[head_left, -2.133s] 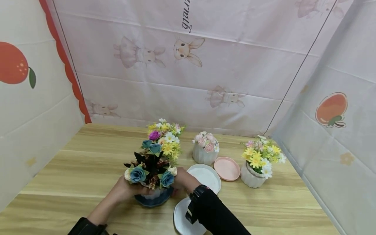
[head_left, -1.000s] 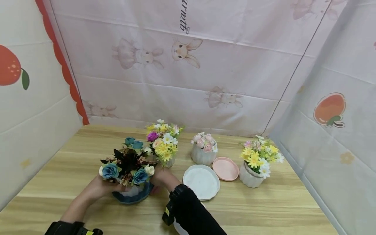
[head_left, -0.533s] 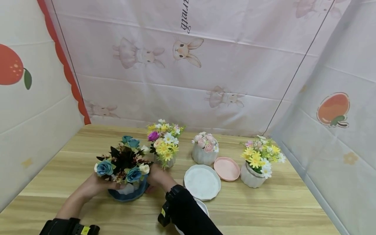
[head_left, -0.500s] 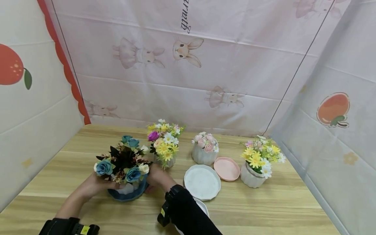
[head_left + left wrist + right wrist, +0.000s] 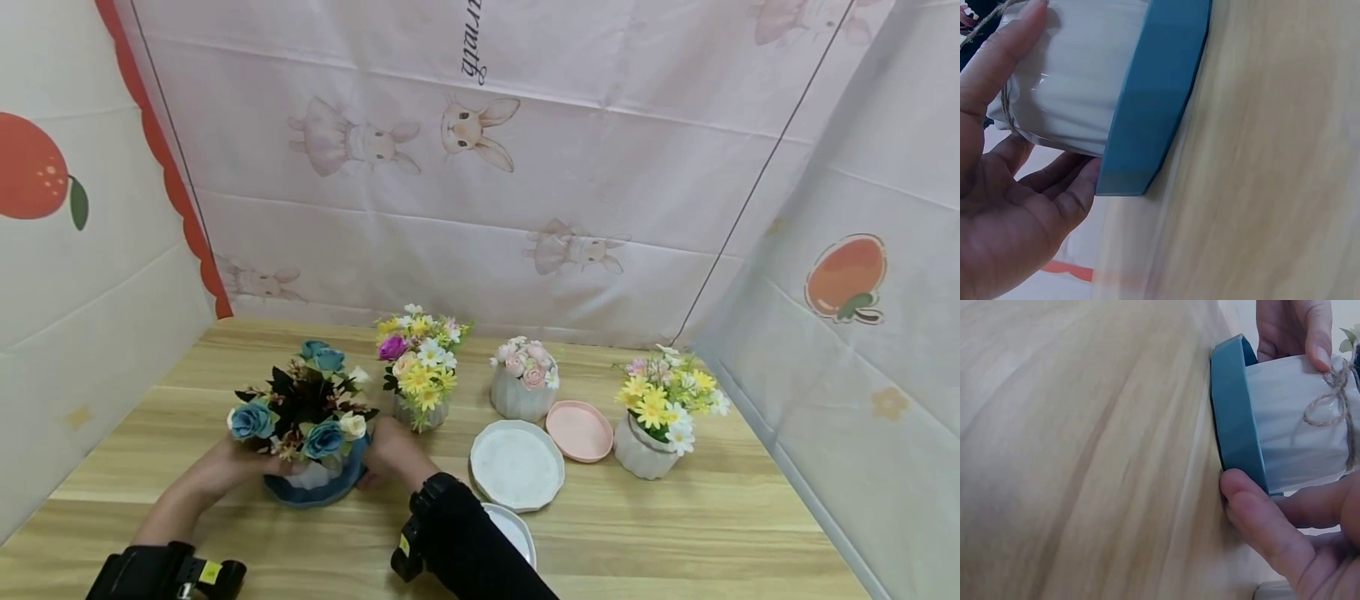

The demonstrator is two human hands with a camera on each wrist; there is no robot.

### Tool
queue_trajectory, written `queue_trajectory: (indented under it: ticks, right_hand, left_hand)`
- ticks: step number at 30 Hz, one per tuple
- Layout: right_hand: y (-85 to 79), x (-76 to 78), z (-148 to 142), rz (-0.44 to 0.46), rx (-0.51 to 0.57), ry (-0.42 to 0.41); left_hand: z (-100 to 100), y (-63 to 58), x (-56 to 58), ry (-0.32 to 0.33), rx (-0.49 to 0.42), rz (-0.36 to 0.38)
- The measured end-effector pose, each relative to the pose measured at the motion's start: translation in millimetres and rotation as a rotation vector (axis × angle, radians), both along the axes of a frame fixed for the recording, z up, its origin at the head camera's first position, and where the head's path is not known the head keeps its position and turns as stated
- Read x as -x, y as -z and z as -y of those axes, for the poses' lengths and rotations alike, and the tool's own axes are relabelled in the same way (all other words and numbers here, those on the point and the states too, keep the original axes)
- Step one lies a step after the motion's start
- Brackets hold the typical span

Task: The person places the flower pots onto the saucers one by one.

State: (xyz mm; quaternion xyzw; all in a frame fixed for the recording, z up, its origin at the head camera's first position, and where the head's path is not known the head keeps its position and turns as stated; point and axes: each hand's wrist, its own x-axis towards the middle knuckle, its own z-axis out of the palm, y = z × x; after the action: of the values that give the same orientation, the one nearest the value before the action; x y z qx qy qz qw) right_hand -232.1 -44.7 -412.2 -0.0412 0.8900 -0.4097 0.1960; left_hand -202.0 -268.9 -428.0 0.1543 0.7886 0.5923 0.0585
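Observation:
A white flower pot (image 5: 316, 475) with blue and cream roses and dark leaves stands in a blue saucer (image 5: 311, 497) at the table's left. Twine tied in a bow circles the pot in the right wrist view. My left hand (image 5: 221, 468) grips the pot from the left; in the left wrist view its thumb presses the wall and its other fingers curl round the far side, near the saucer (image 5: 1157, 100). My right hand (image 5: 393, 454) pinches the saucer's right rim, fingertips at its lower edge in the right wrist view. Blossoms hide part of both hands in the head view.
Behind the right hand stands a pot of yellow and white flowers (image 5: 422, 383). Further right are a pot of pink roses (image 5: 522, 396), a white plate (image 5: 517, 467), a pink saucer (image 5: 579, 432) and another flower pot (image 5: 647, 454). A second white plate (image 5: 517, 533) lies partly under the right sleeve.
Both hands have moved left with the potted roses and the blue saucer, clear of the yellow flowers and white plates. In the last half second the shift is slight.

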Motion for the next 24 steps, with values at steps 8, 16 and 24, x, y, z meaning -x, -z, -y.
queue_trajectory:
  ticks: [8, 16, 24]
  right_hand:
    - [1.6, 0.3, 4, -0.051, -0.075, -0.050]
    - [2.1, -2.0, 1, -0.070, -0.049, -0.067]
    - [1.6, -3.6, 0, -0.078, -0.033, -0.080]
  left_hand:
    - [10, -1.3, 3.2, -0.006, 0.021, 0.048]
    - [10, -0.6, 4.0, -0.009, 0.024, 0.069]
    - [11, 1.1, 5.4, 0.001, 0.010, 0.037]
